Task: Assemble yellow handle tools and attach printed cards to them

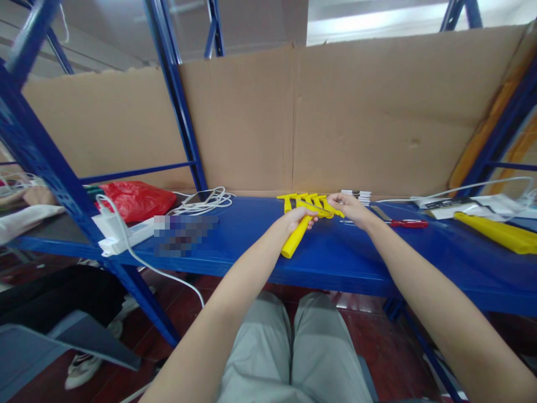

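My left hand [302, 217] is closed around a yellow plastic tool [295, 238] with a thick round handle. The handle points down toward the front edge of the blue shelf, and the tool's wider head points right. My right hand [343, 206] is at that head end, its fingers bent together in a pinch. What sits between those fingers is too small to make out. Just behind both hands, several similar yellow pieces [287, 201] lie side by side on the shelf [247, 224]. Right of my right hand lies a red-handled screwdriver [409, 223].
Small white stacked pieces [361, 197] rest by the cardboard wall [243, 123]. A larger yellow piece [497, 232] lies far right. Leftward are a red plastic bag [136, 201], coiled white cable [210, 200] and a power strip [142, 230]. A person's hand [38, 196] shows beyond the blue post.
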`<state>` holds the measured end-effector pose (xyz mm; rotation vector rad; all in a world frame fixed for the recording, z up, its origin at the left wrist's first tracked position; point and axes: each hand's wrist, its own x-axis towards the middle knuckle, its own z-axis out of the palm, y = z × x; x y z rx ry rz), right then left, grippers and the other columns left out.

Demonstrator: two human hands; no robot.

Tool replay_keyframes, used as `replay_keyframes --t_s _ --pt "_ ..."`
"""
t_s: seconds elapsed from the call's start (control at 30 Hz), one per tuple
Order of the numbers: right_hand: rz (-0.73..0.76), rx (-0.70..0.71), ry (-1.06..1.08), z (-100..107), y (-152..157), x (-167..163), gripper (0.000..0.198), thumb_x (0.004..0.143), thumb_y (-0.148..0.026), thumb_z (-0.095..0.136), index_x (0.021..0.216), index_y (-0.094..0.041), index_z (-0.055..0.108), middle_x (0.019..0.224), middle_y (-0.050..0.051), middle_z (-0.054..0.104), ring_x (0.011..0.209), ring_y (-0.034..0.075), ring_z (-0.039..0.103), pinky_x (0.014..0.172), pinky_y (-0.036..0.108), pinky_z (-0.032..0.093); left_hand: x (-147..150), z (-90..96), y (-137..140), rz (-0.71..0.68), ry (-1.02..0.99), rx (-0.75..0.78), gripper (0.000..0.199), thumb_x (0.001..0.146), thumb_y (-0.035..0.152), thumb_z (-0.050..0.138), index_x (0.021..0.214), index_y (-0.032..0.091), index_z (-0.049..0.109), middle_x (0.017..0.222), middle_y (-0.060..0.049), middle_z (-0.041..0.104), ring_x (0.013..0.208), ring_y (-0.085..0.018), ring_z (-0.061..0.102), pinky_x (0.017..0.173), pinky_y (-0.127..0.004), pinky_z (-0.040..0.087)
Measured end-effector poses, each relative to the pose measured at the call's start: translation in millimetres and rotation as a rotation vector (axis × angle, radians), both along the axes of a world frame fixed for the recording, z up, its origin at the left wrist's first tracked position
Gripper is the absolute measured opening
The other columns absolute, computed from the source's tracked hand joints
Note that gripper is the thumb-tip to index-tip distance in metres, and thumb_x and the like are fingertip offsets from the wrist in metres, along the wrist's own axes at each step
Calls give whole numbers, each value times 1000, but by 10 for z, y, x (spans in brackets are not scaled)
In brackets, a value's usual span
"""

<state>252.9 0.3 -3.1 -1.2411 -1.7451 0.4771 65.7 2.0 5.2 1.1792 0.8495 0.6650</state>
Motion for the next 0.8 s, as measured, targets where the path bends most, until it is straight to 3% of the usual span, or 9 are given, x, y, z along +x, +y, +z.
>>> replay_keyframes --t_s 0.27,0.5,0.8 --pt "203 -89 188 -146 74 -94 38 60 -52 72 72 -19 58 77 2 60 73 15 52 74 29 42 -22 13 -16 -81 -77 -8 14 90 7 42 84 13 53 54 4 49 35 -2 38 36 -12 32" --pt "194 -91 200 -157 76 -99 34 60 -48 73 71 -20 58 76 1 60 73 15 52 75 30 42 -29 -12 29 -81 -99 -46 17 87 4 43 93 11 57 52 2 50 36 -4 38 37 -15 32" --pt "154 -86 144 -150 70 -102 30 63 -46 68 73 -20 59 77 1 61 72 15 52 74 30 42 -10 -9 -22 -18 -107 -51 13 87 6 45 87 12 56 51 3 50 34 -3 37 35 -12 31"
